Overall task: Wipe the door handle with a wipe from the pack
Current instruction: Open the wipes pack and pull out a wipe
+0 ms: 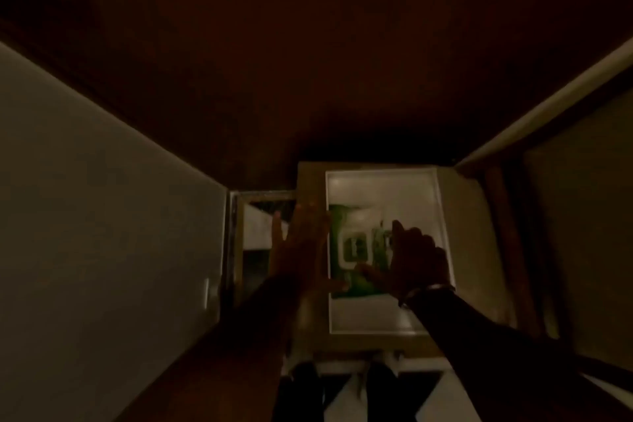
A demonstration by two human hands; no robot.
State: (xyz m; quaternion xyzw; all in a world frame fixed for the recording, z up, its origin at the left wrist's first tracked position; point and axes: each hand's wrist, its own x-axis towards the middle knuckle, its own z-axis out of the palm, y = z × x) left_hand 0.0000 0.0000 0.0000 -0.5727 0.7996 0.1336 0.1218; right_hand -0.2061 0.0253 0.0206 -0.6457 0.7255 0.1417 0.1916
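The scene is very dark. A green pack of wipes (356, 250) with a white flap lies in a white tray (376, 315) on a small beige stand. My left hand (303, 247) rests flat along the pack's left edge, fingers stretched forward, thumb touching the pack's near corner. My right hand (411, 257) hovers over the right side of the pack, fingers spread, covering that part. A bracelet sits on my right wrist. No door handle is clearly visible.
A dark brown door (308, 62) fills the upper view. A pale wall (102, 199) runs down the left, a pale frame (548, 96) down the right. A patterned black and white floor (346, 394) lies below the stand.
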